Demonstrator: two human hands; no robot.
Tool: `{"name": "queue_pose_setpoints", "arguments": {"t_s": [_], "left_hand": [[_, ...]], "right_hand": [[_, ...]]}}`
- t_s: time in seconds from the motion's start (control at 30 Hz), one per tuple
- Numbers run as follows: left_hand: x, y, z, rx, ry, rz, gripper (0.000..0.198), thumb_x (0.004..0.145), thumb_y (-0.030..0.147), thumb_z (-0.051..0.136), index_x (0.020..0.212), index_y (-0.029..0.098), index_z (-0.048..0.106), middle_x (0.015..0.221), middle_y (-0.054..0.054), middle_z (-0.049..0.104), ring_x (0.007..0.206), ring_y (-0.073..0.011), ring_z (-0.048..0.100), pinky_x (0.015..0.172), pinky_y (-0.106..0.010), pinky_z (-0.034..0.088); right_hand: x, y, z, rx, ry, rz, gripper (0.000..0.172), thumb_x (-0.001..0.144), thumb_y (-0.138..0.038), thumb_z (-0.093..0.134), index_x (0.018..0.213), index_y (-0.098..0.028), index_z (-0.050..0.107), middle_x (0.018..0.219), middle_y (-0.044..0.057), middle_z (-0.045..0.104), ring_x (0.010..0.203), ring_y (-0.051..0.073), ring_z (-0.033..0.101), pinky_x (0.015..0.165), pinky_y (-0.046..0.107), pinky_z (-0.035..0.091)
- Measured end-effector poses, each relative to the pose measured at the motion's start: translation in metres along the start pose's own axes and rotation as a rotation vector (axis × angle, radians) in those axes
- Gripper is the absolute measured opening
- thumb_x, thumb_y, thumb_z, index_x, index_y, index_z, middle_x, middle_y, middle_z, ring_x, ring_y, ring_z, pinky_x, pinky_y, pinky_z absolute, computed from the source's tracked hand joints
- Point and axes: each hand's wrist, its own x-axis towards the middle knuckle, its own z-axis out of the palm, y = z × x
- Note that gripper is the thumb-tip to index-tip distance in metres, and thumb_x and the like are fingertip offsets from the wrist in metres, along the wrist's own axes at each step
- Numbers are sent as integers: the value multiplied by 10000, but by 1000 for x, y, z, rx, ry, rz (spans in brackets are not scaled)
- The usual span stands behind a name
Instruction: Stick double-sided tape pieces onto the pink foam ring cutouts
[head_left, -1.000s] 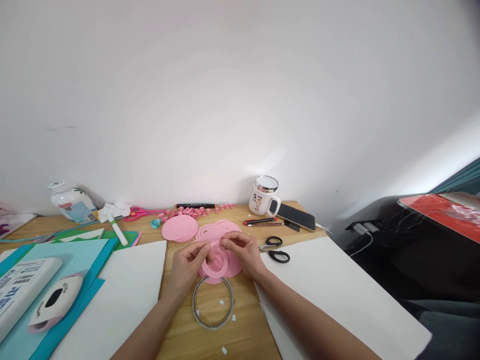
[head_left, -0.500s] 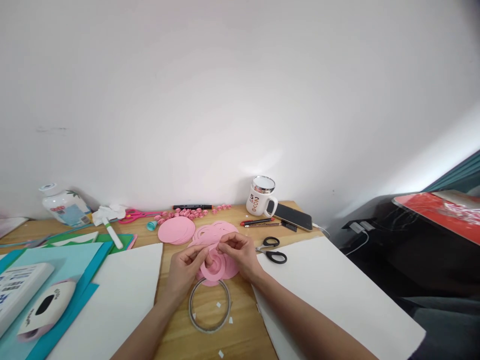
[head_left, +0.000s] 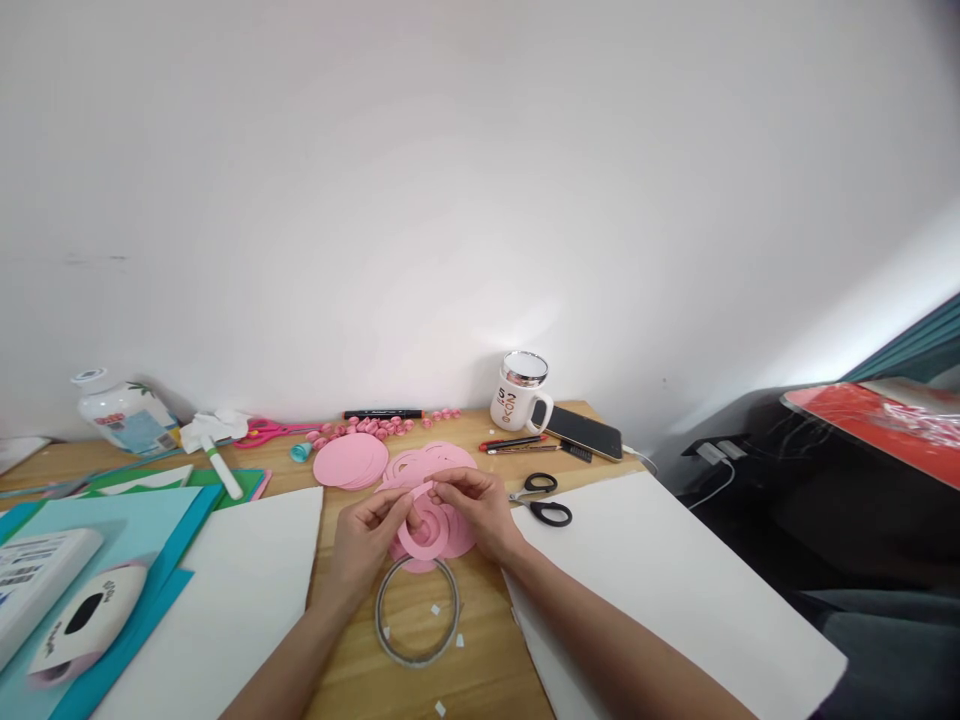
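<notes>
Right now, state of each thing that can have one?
Left hand, pinching pink cut paper
Right hand, pinching the same paper
Black scissors, handles apart, blades partly hidden
Pink scissors, open or shut unclear
Mug, upright
Phone, screen dark, cable plugged in
Bottle, capped
Tape roll, lying flat
Pink discs, stacked
Black marker, lying flat

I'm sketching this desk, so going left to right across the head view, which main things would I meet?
Bottle, pink-handled scissors, left hand, pink paper ring, right hand, black-handled scissors, phone.
</notes>
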Motion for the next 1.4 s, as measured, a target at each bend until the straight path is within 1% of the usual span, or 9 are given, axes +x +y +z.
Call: {"name": "queue_pose_setpoints", "arguments": {"t_s": [0.17,0.23,0.3,0.47,0.6,0.8,1.03,1.23,1.4], "left_hand": [[0,-3,0,10,-45,-35,273,739,363,574,598,138,634,550,-13,589,478,-107,489,445,-194,401],[0,-4,-1,2,-57,-33,264,735,361,584,609,136,642,559,-19,595,488,-109,493,450,-192,404],[0,-4,-1,-7,-52,-37,271,732,376,586,627,135,652,566,-22,596,490,-110,493,445,-193,403],[1,-5,-1,-32,15,-63,272,708,400,603,642,140,650,560,-10,589,480,-109,494,427,-191,396],[0,-6,-1,-19,-17,-63,292,720,409,582,628,140,647,561,-14,599,468,-107,493,419,-192,388],[0,-7,0,-10,-55,-10,298,751,380,558,610,131,644,559,-26,593,512,-120,514,485,-207,427],[1,-9,-2,-4,-22,-35,266,749,377,571,661,139,651,586,-21,601,521,-116,513,477,-193,426],[-1,-1,2,1,-39,-32,229,724,343,594,644,145,675,558,-14,607,508,-120,516,478,-201,433],[-1,1,2,10,-44,-34,222,732,336,584,675,144,681,583,-15,612,552,-132,527,530,-217,436]], "right_hand": [[0,0,0,49,-5,18,159,578,-241,754,672,-172,647,565,-22,615,527,99,554,541,221,470],[0,-1,1,36,3,17,156,566,-239,762,652,-173,650,562,-20,614,520,99,549,537,223,469],[0,-1,1,24,8,5,147,574,-253,757,659,-176,665,604,-7,630,547,110,562,565,239,481],[0,-2,1,-1,-22,10,190,634,-295,712,790,-188,698,769,25,673,642,127,599,658,272,499],[0,-2,1,22,-4,15,139,623,-258,724,730,-181,683,638,-2,654,580,107,583,599,238,481],[1,2,0,32,4,30,168,556,-248,767,653,-172,652,581,-16,630,532,103,563,547,226,465],[-1,-1,0,-39,-24,9,176,655,-293,694,789,-180,693,715,22,665,623,123,592,632,259,489],[0,2,-1,25,9,28,189,578,-279,752,688,-174,639,582,-18,624,539,110,568,550,237,476],[1,2,0,29,49,21,192,543,-248,773,659,-170,642,582,-16,632,527,105,568,542,229,470]]}}
